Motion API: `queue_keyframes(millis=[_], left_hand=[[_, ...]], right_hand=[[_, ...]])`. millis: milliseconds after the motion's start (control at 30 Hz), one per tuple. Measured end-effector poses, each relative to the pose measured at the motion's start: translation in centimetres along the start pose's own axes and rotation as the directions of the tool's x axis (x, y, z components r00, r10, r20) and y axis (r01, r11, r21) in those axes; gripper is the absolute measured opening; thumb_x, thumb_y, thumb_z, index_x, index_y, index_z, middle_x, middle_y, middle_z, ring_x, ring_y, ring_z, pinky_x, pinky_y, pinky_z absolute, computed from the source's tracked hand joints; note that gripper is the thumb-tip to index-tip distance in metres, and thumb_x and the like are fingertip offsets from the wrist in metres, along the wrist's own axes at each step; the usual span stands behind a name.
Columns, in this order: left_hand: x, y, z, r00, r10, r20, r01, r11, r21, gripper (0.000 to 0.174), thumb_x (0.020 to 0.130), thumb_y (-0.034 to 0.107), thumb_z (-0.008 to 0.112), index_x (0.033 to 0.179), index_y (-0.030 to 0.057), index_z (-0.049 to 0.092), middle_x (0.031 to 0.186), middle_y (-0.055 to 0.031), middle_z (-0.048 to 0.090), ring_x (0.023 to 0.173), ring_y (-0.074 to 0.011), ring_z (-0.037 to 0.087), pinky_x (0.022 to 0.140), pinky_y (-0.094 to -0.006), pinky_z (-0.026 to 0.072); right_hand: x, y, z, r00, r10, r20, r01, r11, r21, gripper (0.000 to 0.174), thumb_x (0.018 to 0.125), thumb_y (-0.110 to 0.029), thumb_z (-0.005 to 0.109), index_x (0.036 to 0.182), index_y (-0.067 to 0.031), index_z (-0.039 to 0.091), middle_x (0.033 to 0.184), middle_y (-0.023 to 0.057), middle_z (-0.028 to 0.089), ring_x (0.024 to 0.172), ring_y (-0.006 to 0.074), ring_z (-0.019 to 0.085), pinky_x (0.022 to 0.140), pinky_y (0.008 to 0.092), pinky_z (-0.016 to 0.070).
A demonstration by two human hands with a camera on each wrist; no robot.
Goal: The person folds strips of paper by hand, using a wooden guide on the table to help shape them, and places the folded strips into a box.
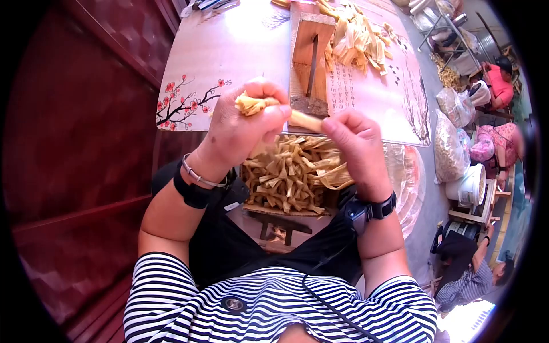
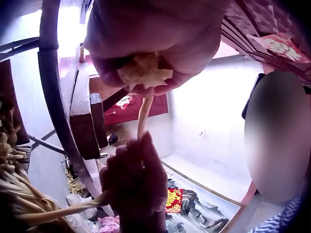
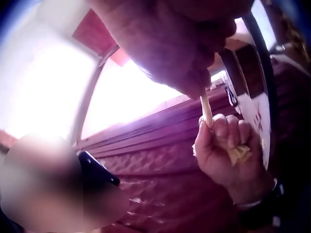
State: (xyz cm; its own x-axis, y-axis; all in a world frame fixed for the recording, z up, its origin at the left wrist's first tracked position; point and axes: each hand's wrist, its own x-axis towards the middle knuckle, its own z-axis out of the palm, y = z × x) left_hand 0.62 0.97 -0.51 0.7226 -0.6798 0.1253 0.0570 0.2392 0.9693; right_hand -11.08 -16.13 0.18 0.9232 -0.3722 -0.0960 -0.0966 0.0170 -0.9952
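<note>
My left hand [image 1: 231, 131] grips a bundle of pale yellow dried strips [image 1: 251, 104], its ragged end poking out above the curled fingers. From that fist a narrow strip [image 1: 307, 121] runs taut across to my right hand [image 1: 360, 143], which pinches it between thumb and fingers. The left wrist view shows the frayed bundle end [image 2: 146, 73] inside the fist, and the strip [image 2: 144, 116] drawn straight to the other hand. Below the hands, a cardboard box [image 1: 286, 210] holds many similar knotted bundles [image 1: 286, 174]. The left palm is hidden in the head view.
On the table [image 1: 240, 63] stands a wooden block [image 1: 314, 28] with an upright metal bar [image 1: 312, 66], just beyond the hands. Loose strips [image 1: 357, 43] lie behind it. A dark red wall [image 1: 80, 143] is at left. Stuffed bags [image 1: 452, 146], a white bucket [image 1: 468, 186] and several people are at right.
</note>
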Motion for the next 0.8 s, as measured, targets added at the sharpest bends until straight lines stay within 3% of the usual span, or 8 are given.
queue_keyframes(millis=[167, 300, 467, 500, 533, 633, 667, 800], left_hand=[[3.1, -1.7, 0.3, 0.988, 0.084, -0.127, -0.027, 0.919, 0.393, 0.014, 0.088, 0.011, 0.061, 0.096, 0.0009, 0.066, 0.068, -0.001, 0.059, 0.056, -0.0061, 0.052, 0.051, -0.0204, 0.0411], [4.6, -4.3, 0.1, 0.926, 0.341, -0.164, -0.106, 0.65, 0.752, 0.019, 0.089, 0.021, 0.065, 0.089, 0.0021, 0.066, 0.067, 0.0008, 0.058, 0.057, -0.0059, 0.053, 0.051, -0.0218, 0.041], [2.1, -1.5, 0.4, 0.97, 0.121, -0.211, 0.008, 0.851, 0.525, 0.023, 0.09, 0.02, 0.064, 0.079, -0.0008, 0.065, 0.065, -0.0052, 0.061, 0.059, -0.0128, 0.057, 0.054, -0.0278, 0.0449], [1.5, -1.5, 0.3, 0.972, 0.087, -0.218, 0.013, 0.908, 0.419, 0.025, 0.09, 0.02, 0.064, 0.076, -0.0013, 0.064, 0.065, -0.0081, 0.062, 0.059, -0.0152, 0.058, 0.055, -0.0297, 0.0453], [1.1, -1.4, 0.3, 0.962, 0.244, -0.122, -0.164, 0.875, 0.455, 0.024, 0.091, 0.015, 0.061, 0.076, -0.0025, 0.064, 0.068, -0.0068, 0.063, 0.063, -0.0106, 0.058, 0.057, -0.0272, 0.045], [-1.2, -0.1, 2.8, 0.98, 0.187, -0.065, -0.164, 0.95, 0.267, 0.02, 0.091, 0.013, 0.06, 0.079, -0.0026, 0.066, 0.071, -0.007, 0.064, 0.067, -0.0085, 0.058, 0.059, -0.0252, 0.0451], [-1.7, 0.5, 2.4, 1.0, 0.001, 0.0, -0.001, 0.979, 0.203, 0.015, 0.09, 0.01, 0.06, 0.084, -0.003, 0.067, 0.071, -0.0065, 0.064, 0.066, -0.008, 0.058, 0.059, -0.0245, 0.0456], [-1.9, 1.7, 2.3, 0.972, -0.183, 0.15, 0.125, 0.935, 0.331, 0.018, 0.091, 0.014, 0.059, 0.084, -0.0012, 0.066, 0.069, -0.0022, 0.063, 0.062, -0.0057, 0.055, 0.053, -0.0225, 0.0451]], right_hand=[[4.2, 2.0, -0.6, 0.847, -0.492, -0.2, 0.335, 0.787, -0.519, 0.017, 0.082, -0.021, 0.074, 0.082, -0.0055, 0.066, 0.067, 0.0055, 0.066, 0.056, 0.0112, 0.059, 0.051, 0.0258, 0.0434], [5.8, 2.3, -1.1, 0.856, -0.431, -0.285, 0.08, 0.655, -0.751, 0.022, 0.081, -0.027, 0.074, 0.083, -0.0069, 0.064, 0.066, 0.0094, 0.065, 0.057, 0.0206, 0.063, 0.053, 0.0318, 0.0459], [2.8, 2.4, -0.6, 0.846, -0.463, -0.266, 0.317, 0.836, -0.448, 0.018, 0.082, -0.012, 0.074, 0.079, -0.0017, 0.061, 0.061, -0.0031, 0.055, 0.056, 0.0022, 0.042, 0.048, 0.0184, 0.0355], [2.2, 2.9, -0.4, 0.855, -0.476, -0.204, 0.374, 0.84, -0.392, 0.016, 0.082, -0.012, 0.075, 0.08, -0.0027, 0.062, 0.063, -0.0007, 0.058, 0.055, 0.0032, 0.046, 0.048, 0.0202, 0.0377], [1.6, 2.6, 0.0, 0.824, -0.554, -0.123, 0.463, 0.782, -0.418, 0.014, 0.081, -0.011, 0.075, 0.08, -0.0035, 0.062, 0.063, 0.001, 0.059, 0.053, 0.0056, 0.049, 0.048, 0.022, 0.0388], [0.7, 1.0, 1.0, 0.638, -0.742, 0.203, 0.74, 0.518, -0.429, 0.012, 0.077, -0.009, 0.075, 0.081, -0.0065, 0.064, 0.062, 0.0063, 0.058, 0.051, 0.0162, 0.055, 0.047, 0.0287, 0.0417], [0.4, 0.5, 1.3, 0.579, -0.761, 0.293, 0.802, 0.467, -0.372, 0.014, 0.074, -0.009, 0.076, 0.08, -0.0077, 0.063, 0.061, 0.0068, 0.055, 0.052, 0.0218, 0.055, 0.047, 0.0311, 0.0419], [0.0, 0.3, 1.8, 0.516, -0.779, 0.358, 0.857, 0.463, -0.226, 0.017, 0.073, -0.012, 0.077, 0.079, -0.0076, 0.061, 0.063, 0.0056, 0.057, 0.051, 0.0214, 0.056, 0.046, 0.032, 0.0408]])
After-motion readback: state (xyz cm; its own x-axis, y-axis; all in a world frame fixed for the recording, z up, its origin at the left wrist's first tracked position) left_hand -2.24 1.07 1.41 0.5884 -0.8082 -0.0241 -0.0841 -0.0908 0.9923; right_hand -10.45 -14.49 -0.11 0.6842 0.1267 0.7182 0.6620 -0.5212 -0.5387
